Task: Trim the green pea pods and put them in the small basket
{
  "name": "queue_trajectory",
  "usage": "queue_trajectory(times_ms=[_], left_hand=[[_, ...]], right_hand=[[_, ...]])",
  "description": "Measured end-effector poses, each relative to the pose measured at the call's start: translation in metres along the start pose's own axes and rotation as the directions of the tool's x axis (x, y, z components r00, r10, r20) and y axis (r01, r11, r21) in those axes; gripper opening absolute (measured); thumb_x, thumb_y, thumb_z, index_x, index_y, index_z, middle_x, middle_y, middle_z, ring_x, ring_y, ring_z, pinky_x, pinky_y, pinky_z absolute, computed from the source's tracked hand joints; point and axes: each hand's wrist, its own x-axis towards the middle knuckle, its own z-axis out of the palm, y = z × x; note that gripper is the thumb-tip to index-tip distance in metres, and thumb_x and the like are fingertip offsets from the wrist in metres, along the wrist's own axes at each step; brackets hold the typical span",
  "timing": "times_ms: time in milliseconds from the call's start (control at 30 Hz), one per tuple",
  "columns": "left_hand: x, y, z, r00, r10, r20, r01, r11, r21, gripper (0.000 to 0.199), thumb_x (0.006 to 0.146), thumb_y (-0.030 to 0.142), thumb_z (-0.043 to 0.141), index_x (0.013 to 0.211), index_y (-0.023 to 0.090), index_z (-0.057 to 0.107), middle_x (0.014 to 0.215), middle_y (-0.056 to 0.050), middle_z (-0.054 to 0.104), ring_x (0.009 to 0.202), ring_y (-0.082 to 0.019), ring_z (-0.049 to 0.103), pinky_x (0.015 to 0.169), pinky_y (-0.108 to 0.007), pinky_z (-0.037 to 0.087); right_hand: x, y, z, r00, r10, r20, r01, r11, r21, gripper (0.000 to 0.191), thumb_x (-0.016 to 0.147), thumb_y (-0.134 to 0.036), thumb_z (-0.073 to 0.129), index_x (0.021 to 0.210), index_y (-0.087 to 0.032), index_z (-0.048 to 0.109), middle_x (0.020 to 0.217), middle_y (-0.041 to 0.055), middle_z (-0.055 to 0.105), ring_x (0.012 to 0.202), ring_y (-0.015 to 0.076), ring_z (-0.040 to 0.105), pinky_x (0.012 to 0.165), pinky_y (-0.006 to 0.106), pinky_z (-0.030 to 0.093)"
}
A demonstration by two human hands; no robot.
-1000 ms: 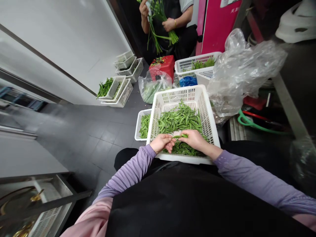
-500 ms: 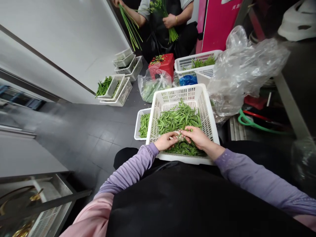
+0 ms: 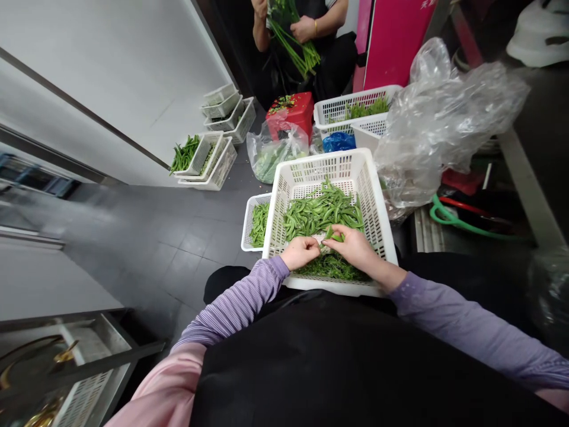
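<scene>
The person's right hand [image 3: 353, 249] grips green pods [image 3: 336, 237] in its fingers. The left hand [image 3: 301, 253] is just beside it, with its fingers curled closed; it is too small to tell if they pinch something. Both hands are over the near part of a big white basket [image 3: 377, 207]. A pile of pods [image 3: 317, 214] lies past the hands, and thin green scraps [image 3: 333, 268] lie on the near side. To the left is a small white basket [image 3: 246, 224] with more green pods. On the far side, another person holds long green stems [image 3: 304, 59].
</scene>
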Motion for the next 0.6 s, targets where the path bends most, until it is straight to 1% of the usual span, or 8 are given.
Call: queue_trajectory(times_ms=[67, 133, 200, 233, 367, 433, 533, 600], left_hand=[[0.000, -0.002, -0.007, 0.995, 0.070, 0.066, -0.076, 0.993, 0.087, 0.014, 0.067, 0.017, 0.045, 0.054, 0.013, 0.046, 0.049, 0.005, 0.038, 0.048, -0.005, 0.035, 0.049, -0.017, 0.029], [0.000, -0.002, -0.012, 0.985, 0.127, 0.113, -0.147, 0.972, 0.186, 0.013, 0.067, 0.017, 0.045, 0.054, 0.013, 0.048, 0.051, 0.005, 0.041, 0.050, -0.005, 0.036, 0.051, -0.017, 0.031], [0.000, 0.000, -0.012, 0.980, 0.183, 0.073, -0.196, 0.936, 0.293, 0.014, 0.068, 0.017, 0.045, 0.056, 0.013, 0.051, 0.053, 0.003, 0.043, 0.052, -0.006, 0.038, 0.054, -0.018, 0.032], [0.000, 0.002, -0.010, 0.977, 0.212, 0.025, -0.208, 0.916, 0.344, 0.014, 0.069, 0.018, 0.046, 0.057, 0.014, 0.052, 0.056, 0.002, 0.045, 0.055, -0.007, 0.040, 0.057, -0.018, 0.033], [0.005, 0.000, 0.011, 0.939, 0.233, -0.254, -0.103, 0.893, 0.438, 0.018, 0.075, 0.021, 0.043, 0.066, 0.015, 0.057, 0.068, -0.004, 0.052, 0.068, -0.011, 0.047, 0.069, -0.021, 0.037], [0.006, -0.013, 0.021, 0.941, 0.139, -0.308, 0.002, 0.909, 0.416, 0.022, 0.078, 0.021, 0.040, 0.070, 0.015, 0.059, 0.071, -0.005, 0.054, 0.071, -0.013, 0.049, 0.072, -0.022, 0.038], [0.004, -0.045, 0.026, 0.991, -0.101, -0.091, 0.132, 0.881, 0.455, 0.015, 0.072, 0.019, 0.048, 0.073, 0.015, 0.063, 0.076, -0.006, 0.057, 0.072, -0.014, 0.053, 0.073, -0.024, 0.041], [0.003, -0.069, 0.021, 0.962, -0.270, 0.034, 0.215, 0.831, 0.512, 0.025, 0.062, 0.012, 0.057, 0.085, 0.016, 0.064, 0.090, -0.008, 0.058, 0.079, -0.016, 0.055, 0.075, -0.024, 0.041]], right_hand=[[0.000, -0.002, -0.007, 0.979, -0.203, 0.009, 0.201, 0.960, -0.195, 0.028, 0.073, -0.035, 0.057, 0.096, -0.020, 0.061, 0.085, 0.0059, 0.057, 0.071, 0.0174, 0.054, 0.061, 0.027, 0.040], [0.002, -0.004, -0.011, 0.918, -0.342, 0.201, 0.385, 0.890, -0.244, 0.026, 0.075, -0.029, 0.054, 0.100, -0.023, 0.060, 0.092, 0.0057, 0.056, 0.076, 0.0168, 0.055, 0.065, 0.026, 0.040], [0.002, -0.004, -0.008, 0.876, -0.364, 0.317, 0.436, 0.878, -0.197, 0.019, 0.074, -0.024, 0.054, 0.091, -0.023, 0.062, 0.087, 0.0041, 0.057, 0.075, 0.0158, 0.055, 0.066, 0.025, 0.040], [0.002, -0.005, -0.005, 0.887, -0.347, 0.305, 0.407, 0.899, -0.163, 0.014, 0.073, -0.022, 0.055, 0.085, -0.022, 0.063, 0.084, 0.0033, 0.058, 0.076, 0.0159, 0.054, 0.067, 0.026, 0.040], [0.001, -0.004, 0.011, 0.979, -0.046, 0.198, 0.008, 0.982, 0.189, 0.010, 0.068, -0.027, 0.058, 0.063, -0.019, 0.053, 0.055, -0.0019, 0.050, 0.053, 0.0125, 0.048, 0.050, 0.025, 0.036], [0.005, 0.000, 0.009, 0.964, 0.141, 0.226, -0.237, 0.841, 0.486, 0.018, 0.068, -0.033, 0.058, 0.062, -0.020, 0.047, 0.044, -0.0063, 0.037, 0.039, 0.0085, 0.035, 0.038, 0.022, 0.026], [0.022, 0.012, -0.018, 0.948, 0.303, 0.096, -0.246, 0.513, 0.823, 0.023, 0.065, -0.032, 0.061, 0.060, -0.020, 0.041, 0.044, -0.0074, 0.034, 0.036, 0.0058, 0.029, 0.033, 0.020, 0.019], [0.034, 0.018, -0.040, 0.925, 0.379, -0.034, -0.127, 0.392, 0.911, 0.022, 0.064, -0.026, 0.059, 0.057, -0.019, 0.040, 0.045, -0.0060, 0.038, 0.038, 0.0057, 0.034, 0.033, 0.019, 0.023]])
